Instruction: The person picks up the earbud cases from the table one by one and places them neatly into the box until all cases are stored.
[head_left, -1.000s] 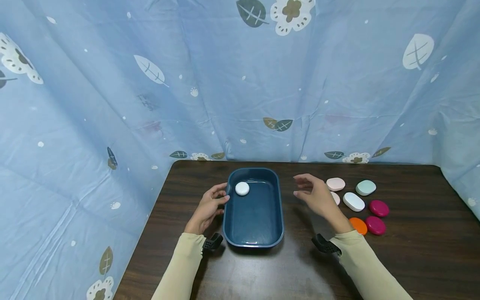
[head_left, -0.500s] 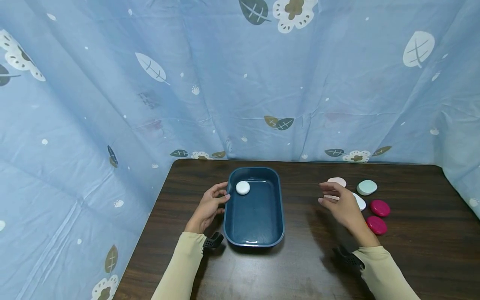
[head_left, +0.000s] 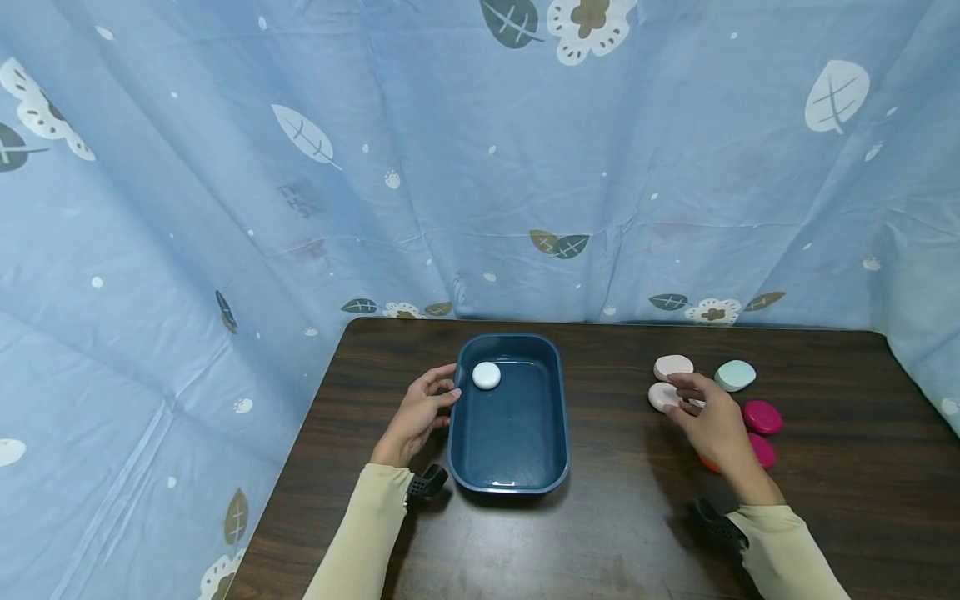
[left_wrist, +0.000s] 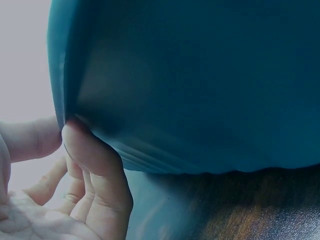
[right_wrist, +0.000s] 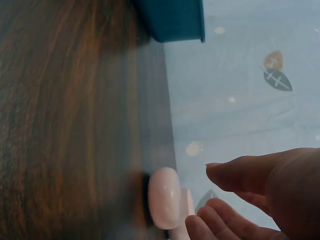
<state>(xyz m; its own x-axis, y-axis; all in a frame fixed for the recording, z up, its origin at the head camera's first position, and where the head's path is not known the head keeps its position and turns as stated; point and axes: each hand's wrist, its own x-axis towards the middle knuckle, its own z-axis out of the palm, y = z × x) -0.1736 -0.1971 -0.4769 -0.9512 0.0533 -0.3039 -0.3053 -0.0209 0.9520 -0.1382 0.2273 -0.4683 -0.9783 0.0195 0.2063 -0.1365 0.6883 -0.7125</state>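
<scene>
My left hand [head_left: 412,417] pinches the left rim of a blue rectangular tray [head_left: 564,417], thumb and forefinger meeting over the edge in the left wrist view. Inside the tray, near its far left corner, lies a round white soap bar [head_left: 486,375]. My right hand [head_left: 712,427] hovers over the group of soap bars at the right, its fingers spread apart and gripping nothing. A pale pink soap bar [head_left: 663,396] lies just left of those fingertips, with a second pale pink soap bar [head_left: 672,367] behind it. Beneath the hand, a white soap bar is mostly hidden.
A mint soap bar [head_left: 735,375] lies behind the right hand. Two magenta soap bars, one farther back [head_left: 762,416] and one nearer [head_left: 763,452], sit to its right. An orange soap bar [head_left: 708,463] is nearly covered by the wrist. A blue patterned curtain [head_left: 480,167] hangs behind the table.
My right hand has moved right from beside the tray to above the soap bars, then slightly farther right, uncovering the nearer pale pink one. The left hand stays on the tray.
</scene>
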